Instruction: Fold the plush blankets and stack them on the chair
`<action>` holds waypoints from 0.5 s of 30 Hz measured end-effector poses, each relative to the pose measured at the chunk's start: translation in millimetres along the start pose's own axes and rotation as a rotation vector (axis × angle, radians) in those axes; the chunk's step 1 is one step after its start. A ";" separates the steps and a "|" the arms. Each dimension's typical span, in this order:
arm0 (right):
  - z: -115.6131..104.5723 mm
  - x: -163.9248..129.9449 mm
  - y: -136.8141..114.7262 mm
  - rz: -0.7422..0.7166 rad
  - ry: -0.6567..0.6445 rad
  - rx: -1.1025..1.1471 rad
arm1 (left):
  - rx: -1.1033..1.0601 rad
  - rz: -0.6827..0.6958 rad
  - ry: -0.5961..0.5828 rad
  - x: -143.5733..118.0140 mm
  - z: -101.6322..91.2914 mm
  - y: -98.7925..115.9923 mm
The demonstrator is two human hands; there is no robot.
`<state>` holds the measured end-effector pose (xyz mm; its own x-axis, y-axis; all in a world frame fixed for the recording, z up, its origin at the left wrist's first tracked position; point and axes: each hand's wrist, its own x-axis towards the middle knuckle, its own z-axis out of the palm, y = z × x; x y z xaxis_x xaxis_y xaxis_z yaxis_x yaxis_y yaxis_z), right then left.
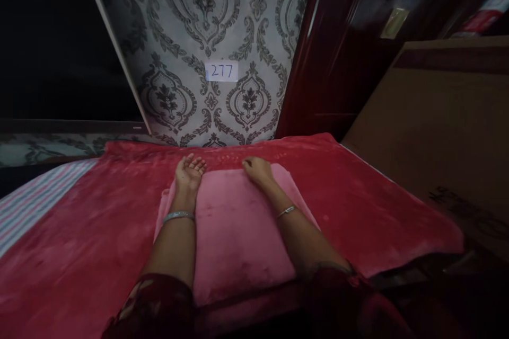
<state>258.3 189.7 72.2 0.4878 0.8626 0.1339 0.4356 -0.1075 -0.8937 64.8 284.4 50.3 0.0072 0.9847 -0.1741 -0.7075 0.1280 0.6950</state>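
Observation:
A folded pink cloth (238, 222) lies on a red plush blanket (99, 233) that covers the bed. My left hand (190, 169) rests palm up at the cloth's far left corner, fingers loosely curled and apart, a silver bangle on the wrist. My right hand (257, 168) lies palm down on the cloth's far edge, fingers flat on the fabric, a thin bracelet on the wrist. Neither hand grips anything.
A patterned grey wall (207, 16) with a small label reading 277 (221, 71) stands behind the bed. Dark red wooden furniture (330, 63) and a brown board (437, 127) are on the right. A striped sheet (35, 196) shows at the left.

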 end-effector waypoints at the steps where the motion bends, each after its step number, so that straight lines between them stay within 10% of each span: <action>1: -13.1 -3.9 10.9 -0.006 -0.008 -0.098 | 0.091 0.058 -0.014 -2.4 0.9 -1.4; 7: -32.8 -10.1 52.8 -0.076 -0.070 -0.471 | 0.809 0.373 -0.025 -11.5 -3.4 -14.4; 15: -24.9 -10.0 53.6 -0.152 -0.071 -0.671 | 0.922 0.369 0.019 -21.7 -3.6 -18.7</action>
<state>295.6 163.0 33.6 0.3435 0.9201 0.1880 0.8803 -0.2457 -0.4059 75.4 260.3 38.6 -0.1195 0.9803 0.1571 0.1633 -0.1367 0.9771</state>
